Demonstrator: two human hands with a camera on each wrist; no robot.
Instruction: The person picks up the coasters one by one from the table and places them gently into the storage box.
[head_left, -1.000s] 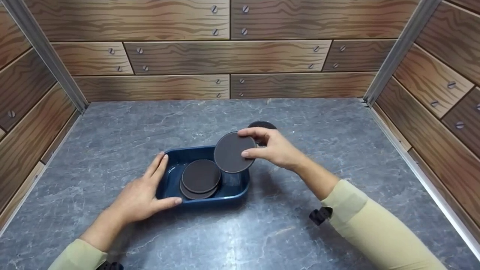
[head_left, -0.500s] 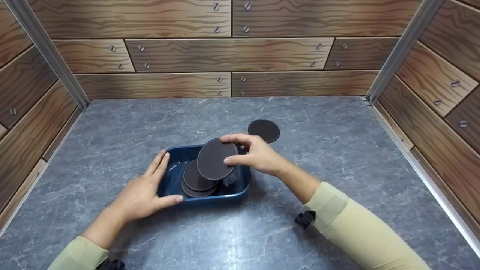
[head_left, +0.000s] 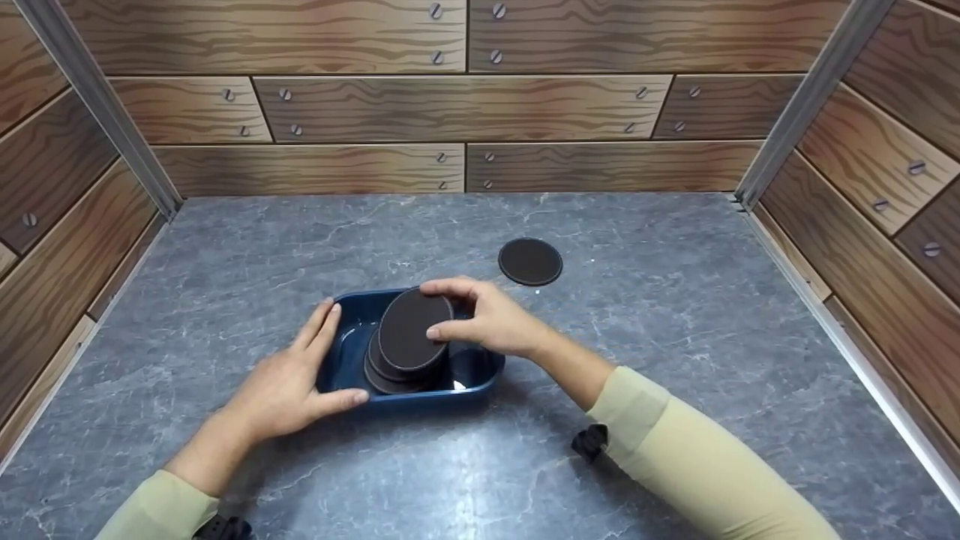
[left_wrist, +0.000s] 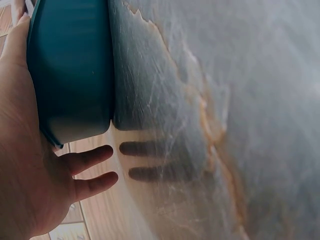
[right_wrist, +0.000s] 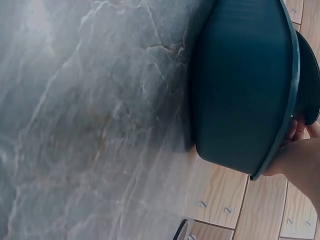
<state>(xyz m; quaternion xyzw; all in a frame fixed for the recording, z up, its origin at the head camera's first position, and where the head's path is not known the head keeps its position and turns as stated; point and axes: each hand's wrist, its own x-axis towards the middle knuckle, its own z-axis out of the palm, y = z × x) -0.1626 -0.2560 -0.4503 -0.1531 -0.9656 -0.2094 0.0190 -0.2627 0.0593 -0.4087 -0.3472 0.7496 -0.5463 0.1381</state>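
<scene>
My right hand (head_left: 487, 322) pinches a round dark brown coaster (head_left: 411, 334) between thumb and fingers, tilted over the blue rectangular tray (head_left: 481, 369). Beneath it, in the tray, lie more coasters (head_left: 381, 371) in a slightly uneven pile, partly covered by the held one. My left hand (head_left: 279, 394) rests against the tray's left end with straight fingers, thumb along the front rim and fingertips at the back left corner. The left wrist view shows two straight fingers (left_wrist: 90, 172) held apart below the tray's wall (left_wrist: 75, 75). In the right wrist view, the coaster (right_wrist: 307, 80) shows beyond the tray's rim.
Another brown coaster (head_left: 530, 261) lies flat on the grey marbled table (head_left: 637, 300), behind and right of the tray. Wood-patterned walls (head_left: 465, 109) enclose the back and both sides, with metal posts (head_left: 806, 97) at the corners.
My right hand has carried the coaster leftward and lower, from the tray's right back edge to over the pile. The coaster behind has come into full view. My left hand has stayed put.
</scene>
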